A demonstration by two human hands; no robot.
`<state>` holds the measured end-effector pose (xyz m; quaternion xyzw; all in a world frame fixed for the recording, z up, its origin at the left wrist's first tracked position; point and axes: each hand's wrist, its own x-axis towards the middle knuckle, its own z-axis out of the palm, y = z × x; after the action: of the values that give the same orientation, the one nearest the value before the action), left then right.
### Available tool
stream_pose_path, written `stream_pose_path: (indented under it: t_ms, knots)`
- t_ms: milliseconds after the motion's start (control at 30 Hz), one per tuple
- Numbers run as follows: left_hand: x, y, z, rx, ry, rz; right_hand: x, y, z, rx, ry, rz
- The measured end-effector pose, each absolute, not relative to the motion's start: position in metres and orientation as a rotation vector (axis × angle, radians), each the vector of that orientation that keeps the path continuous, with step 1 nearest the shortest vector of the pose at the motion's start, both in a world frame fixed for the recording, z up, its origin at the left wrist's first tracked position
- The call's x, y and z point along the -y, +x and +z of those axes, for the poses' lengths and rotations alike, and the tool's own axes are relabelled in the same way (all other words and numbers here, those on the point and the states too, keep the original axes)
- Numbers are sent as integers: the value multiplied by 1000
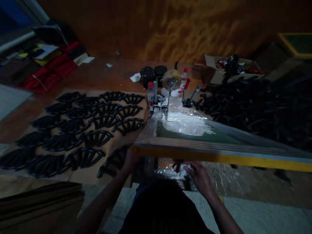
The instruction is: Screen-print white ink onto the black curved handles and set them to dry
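Note:
A screen frame (pixel 219 157) with a yellow front edge is tilted up over the bench, with white paste (pixel 187 125) spread on its green mesh. My left hand (pixel 131 159) is at the frame's left front corner, its fingers hidden and dim. Below the front edge, my right hand (pixel 198 175) has its fingers closed on a white cloth or paper (pixel 184 171), beside a small dark part and clear plastic film. A pale block (pixel 174 107) stands at the back of the mesh, held by metal clamps.
Rows of curved black parts (pixel 90 133) lie on cardboard at the left. A large heap of black parts (pixel 255 107) is at the right, near an open carton (pixel 219 78). Behind the frame are bottles (pixel 150 92), black jars (pixel 147 74) and a tape roll (pixel 172 79).

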<state>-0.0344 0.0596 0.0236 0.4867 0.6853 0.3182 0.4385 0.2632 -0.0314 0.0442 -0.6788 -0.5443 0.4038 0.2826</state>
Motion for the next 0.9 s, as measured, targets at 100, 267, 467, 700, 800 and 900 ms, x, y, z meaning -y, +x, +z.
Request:
stream_pose_path:
  t_ms: [100,267,467,700,800,900]
  knots:
    - [-4,-12,13,-1666,1413,555,28,249,50,1549,-1714,1055]
    - [8,21,11,-1869,1541,271,30,231,48,1677,-1663,1039]
    - [7,25,14,-1690,1028,601,32,221,51,1631,-1604,1027]
    - [15,58,33,-978,496,963,33,224,69,1457,-1607,886]
    - [15,77,40,-993,561,958,32,224,78,1567,-1495,679]
    - [11,92,52,-1041,634,983,31,224,85,1697,-1342,425]
